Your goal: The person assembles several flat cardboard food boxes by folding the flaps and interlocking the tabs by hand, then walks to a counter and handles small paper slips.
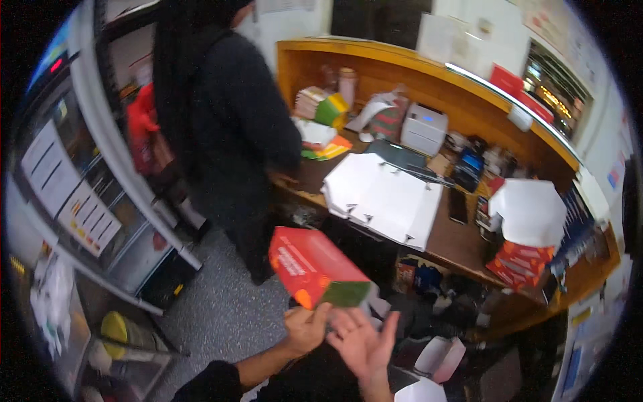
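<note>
A red cardboard food carton [311, 258] with a green end panel is held out in front of me, tilted, above the floor. My left hand [307, 329] is closed on its lower near edge, thumb and fingers pinching the board. Just right of it, my right hand [365, 342] is palm up with the fingers spread, close to the carton's green end. Loose white flaps show behind my right fingers; whether those fingers touch the carton I cannot tell. Below my right hand lies another pale carton [441, 358], partly opened out.
A person in dark clothing [228, 120] stands ahead left at the counter. White cardboard sheets [382, 194] lie on the counter near a white printer [424, 129], a phone [458, 206] and red carton blanks [521, 263]. A glass-doored cabinet [100, 181] stands left.
</note>
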`<action>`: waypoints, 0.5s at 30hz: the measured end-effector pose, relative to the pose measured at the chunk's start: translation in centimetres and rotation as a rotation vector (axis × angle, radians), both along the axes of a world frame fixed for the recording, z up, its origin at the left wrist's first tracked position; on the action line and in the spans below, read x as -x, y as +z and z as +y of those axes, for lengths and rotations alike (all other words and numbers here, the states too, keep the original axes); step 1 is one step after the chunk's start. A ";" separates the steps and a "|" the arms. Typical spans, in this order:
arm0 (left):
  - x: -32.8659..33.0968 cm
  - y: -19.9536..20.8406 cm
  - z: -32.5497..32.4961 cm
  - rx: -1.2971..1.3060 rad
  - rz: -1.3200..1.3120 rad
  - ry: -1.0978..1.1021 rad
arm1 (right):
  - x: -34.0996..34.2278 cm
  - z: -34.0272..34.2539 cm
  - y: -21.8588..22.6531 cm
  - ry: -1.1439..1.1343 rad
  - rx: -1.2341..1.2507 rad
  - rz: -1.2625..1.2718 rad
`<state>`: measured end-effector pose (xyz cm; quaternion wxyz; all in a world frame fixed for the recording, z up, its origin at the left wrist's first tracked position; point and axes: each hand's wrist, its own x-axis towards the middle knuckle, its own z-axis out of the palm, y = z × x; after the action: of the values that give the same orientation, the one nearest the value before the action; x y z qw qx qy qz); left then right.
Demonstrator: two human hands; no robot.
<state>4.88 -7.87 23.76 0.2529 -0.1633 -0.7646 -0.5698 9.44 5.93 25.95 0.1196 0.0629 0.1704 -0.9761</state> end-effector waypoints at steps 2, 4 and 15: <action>-1.1 0.8 0.5 0.030 0.171 0.009 | 0.6 0.1 0.3 -0.203 0.184 -0.004; -1.2 1.2 1.4 0.029 0.282 -0.024 | 1.4 1.5 0.1 -0.289 0.026 0.019; -0.1 -1.3 3.8 0.030 0.692 -0.080 | 1.9 5.5 -5.9 -0.845 -1.904 0.070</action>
<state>5.02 -4.11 22.45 0.4723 -0.3802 -0.6348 -0.4790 7.52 11.45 20.09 -0.3361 0.1573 0.8374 -0.4014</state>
